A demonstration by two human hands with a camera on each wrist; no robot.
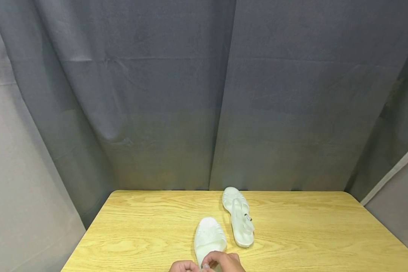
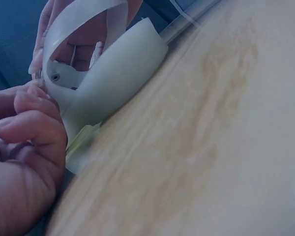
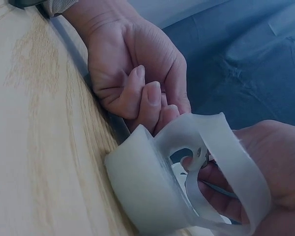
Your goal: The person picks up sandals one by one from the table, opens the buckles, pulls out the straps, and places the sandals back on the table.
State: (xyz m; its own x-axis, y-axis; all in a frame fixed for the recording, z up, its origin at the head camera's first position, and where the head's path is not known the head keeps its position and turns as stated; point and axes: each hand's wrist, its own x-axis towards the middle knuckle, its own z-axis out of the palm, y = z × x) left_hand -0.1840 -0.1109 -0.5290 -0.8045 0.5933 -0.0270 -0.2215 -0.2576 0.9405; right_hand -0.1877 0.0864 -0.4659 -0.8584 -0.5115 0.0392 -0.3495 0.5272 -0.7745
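Observation:
A pale, translucent jelly sandal (image 1: 209, 235) lies at the table's near edge, toe pointing away. Both hands meet over its heel end. In the left wrist view, the left hand (image 2: 27, 130) pinches the ankle strap (image 2: 53, 42) close to a small metal buckle (image 2: 38, 74); its other fingers curl inward. Seen from the right wrist, the right hand (image 3: 273, 164) reaches around the strap loop, fingertips gripping it by the buckle. The heel (image 3: 145, 189) sits on the tabletop below the raised strap. Fingers partly hide the buckle.
A matching sandal (image 1: 237, 217) lies farther back and to the right, its strap fastening (image 1: 248, 217) facing right. The wood-grain table (image 1: 312, 226) has grey curtains (image 1: 163, 113) behind it and at both sides.

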